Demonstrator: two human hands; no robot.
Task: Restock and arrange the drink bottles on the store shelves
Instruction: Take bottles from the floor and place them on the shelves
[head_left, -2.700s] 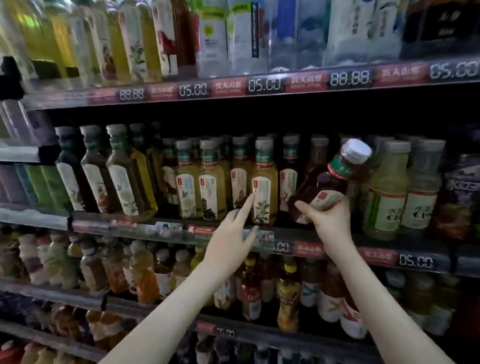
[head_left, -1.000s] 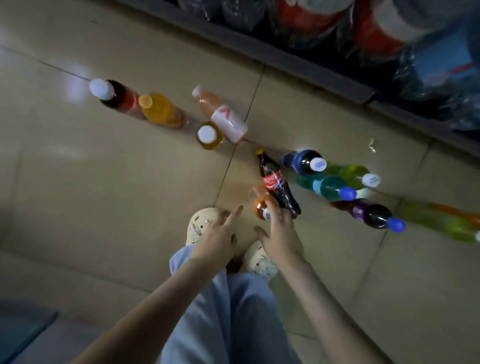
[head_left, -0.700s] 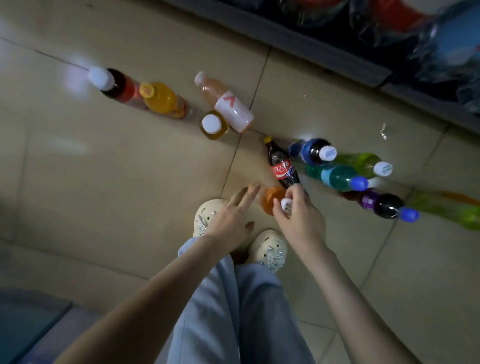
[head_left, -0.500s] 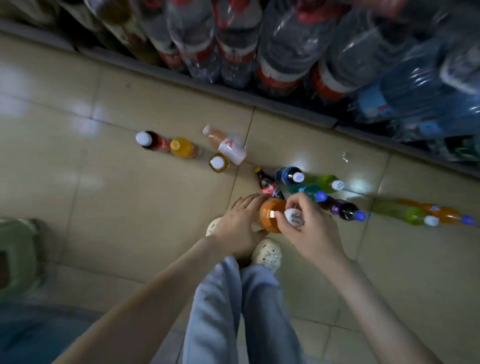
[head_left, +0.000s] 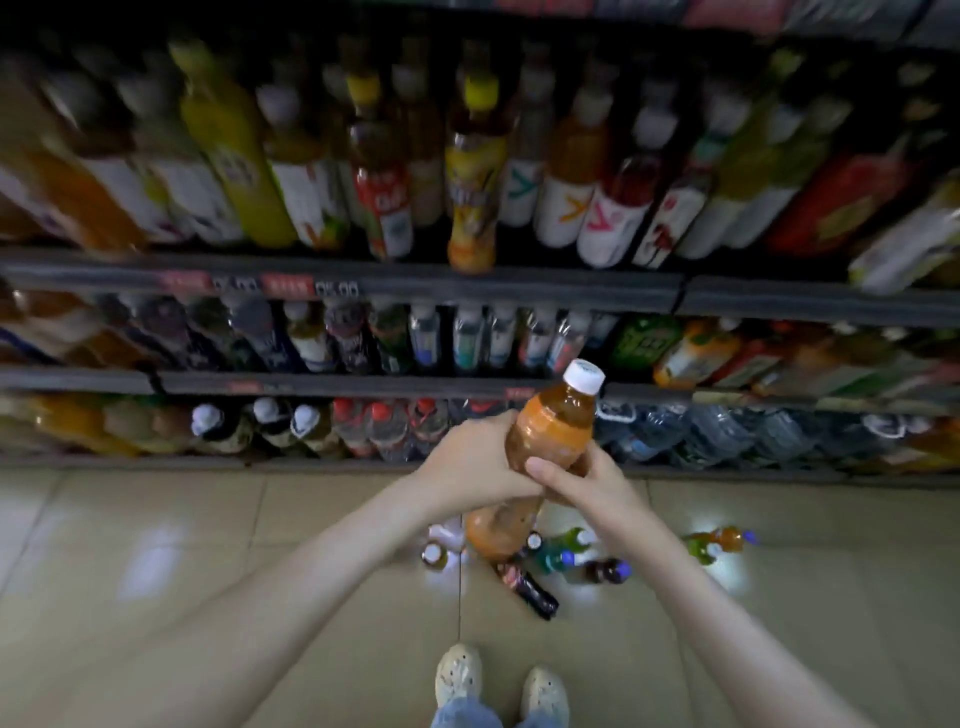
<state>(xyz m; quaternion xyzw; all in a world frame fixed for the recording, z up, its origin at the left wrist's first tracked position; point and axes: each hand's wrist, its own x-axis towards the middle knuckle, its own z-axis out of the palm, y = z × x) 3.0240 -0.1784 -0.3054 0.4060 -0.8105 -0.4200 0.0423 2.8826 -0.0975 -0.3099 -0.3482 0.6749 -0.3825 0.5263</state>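
While the shelving (head_left: 519, 291) fills the whole top of the view, watch the orange bottle (head_left: 550, 436): it's up off the floor, held tilted in front of the lower shelves, with its white cap (head_left: 584, 375) pointing up and to the right and its base hanging down toward the tiles. The left hand (head_left: 467, 462) wraps its middle from the left, fingers curled round behind it. The right hand (head_left: 587, 480) grips from the right, thumb laid across the front, so both hands hold this one bottle and meet each other on its lower half. Behind it and to the left, red-capped water bottles (head_left: 389, 423) stand on the lowest shelf. High above it runs a blurred row of tall juice and tea bottles (head_left: 467, 171). Right under its base, on the tiled floor (head_left: 156, 571), there's a loose cluster: a cola bottle (head_left: 527, 590) lying on its side, green and blue bottles (head_left: 558, 552) just beside that, and a green and orange pair (head_left: 719, 543) further right. Far below the bottle, two pale shoes (head_left: 460, 675) sit at the bottom edge.
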